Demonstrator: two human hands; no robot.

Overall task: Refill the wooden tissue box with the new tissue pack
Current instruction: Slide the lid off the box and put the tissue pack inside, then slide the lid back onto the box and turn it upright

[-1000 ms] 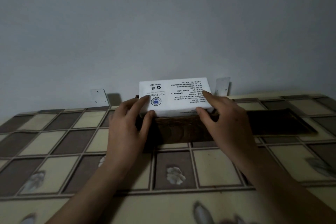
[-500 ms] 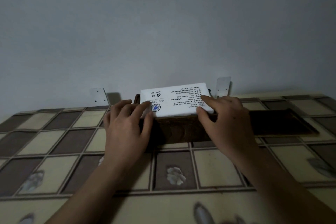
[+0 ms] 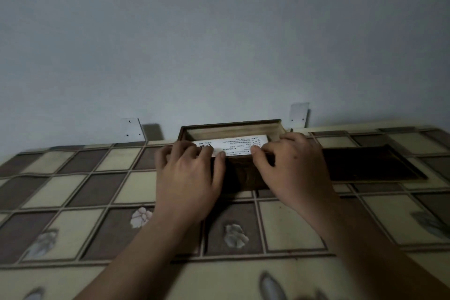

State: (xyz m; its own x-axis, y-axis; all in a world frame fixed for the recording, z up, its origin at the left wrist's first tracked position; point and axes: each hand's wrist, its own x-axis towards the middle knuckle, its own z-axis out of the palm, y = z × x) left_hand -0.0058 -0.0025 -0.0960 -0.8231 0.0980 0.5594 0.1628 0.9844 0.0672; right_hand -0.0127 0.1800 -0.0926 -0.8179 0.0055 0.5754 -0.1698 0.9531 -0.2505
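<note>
**Nearly seated: tissue pack going into the wooden box**

Down inside the open wooden tissue box [image 3: 231,129], the white tissue pack [image 3: 233,145] lies flat, printed face up, its near edge at about the level of the box's front rim. The left hand [image 3: 188,173] and right hand [image 3: 291,168] curl over that front rim, fingertips [image 3: 222,153] pressing on the pack's near corners rather than clasping it. To finish the step well, I would push both ends down evenly so the soft wrapper does not buckle or catch on the hard, square wooden walls. The box is dark-stained outside and paler within. A flat dark wooden lid [image 3: 372,164] lies just beside it on the right. Everything rests on a checked tablecloth [image 3: 80,202] with faded flower prints, against a plain wall.
</note>
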